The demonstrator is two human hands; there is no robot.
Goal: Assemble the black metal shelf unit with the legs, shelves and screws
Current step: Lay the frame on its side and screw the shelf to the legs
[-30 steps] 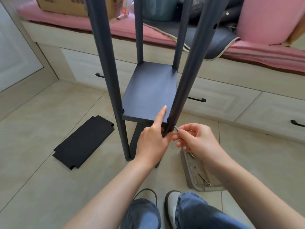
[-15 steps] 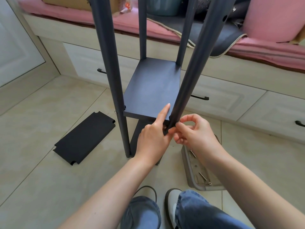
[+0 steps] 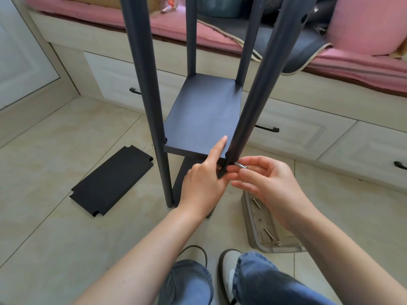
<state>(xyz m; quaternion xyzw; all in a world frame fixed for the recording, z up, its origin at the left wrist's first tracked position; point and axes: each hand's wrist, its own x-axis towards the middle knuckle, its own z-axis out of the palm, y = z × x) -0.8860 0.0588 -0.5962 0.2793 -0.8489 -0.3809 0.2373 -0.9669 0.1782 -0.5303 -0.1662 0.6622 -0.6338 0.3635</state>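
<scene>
The black shelf unit stands on the floor with several upright legs and a dark shelf board (image 3: 202, 119) fitted between them. My left hand (image 3: 203, 179) grips the near right leg (image 3: 259, 89) at the board's front corner, with the index finger lying on the board. My right hand (image 3: 262, 181) pinches a silver screw (image 3: 240, 165) that sticks out of the right side of that leg. A loose black shelf panel (image 3: 112, 181) lies flat on the tiles to the left.
A grey tray (image 3: 246, 219) with a few spare screws sits on the floor by my right wrist. Behind the unit runs a drawer bench (image 3: 308, 119) topped with pink cushions (image 3: 363, 20). My knees and shoes are at the bottom edge.
My right hand's fingers have opened a little around the screw, whose shaft now shows beside the leg. The left hand keeps its grip on the leg.
</scene>
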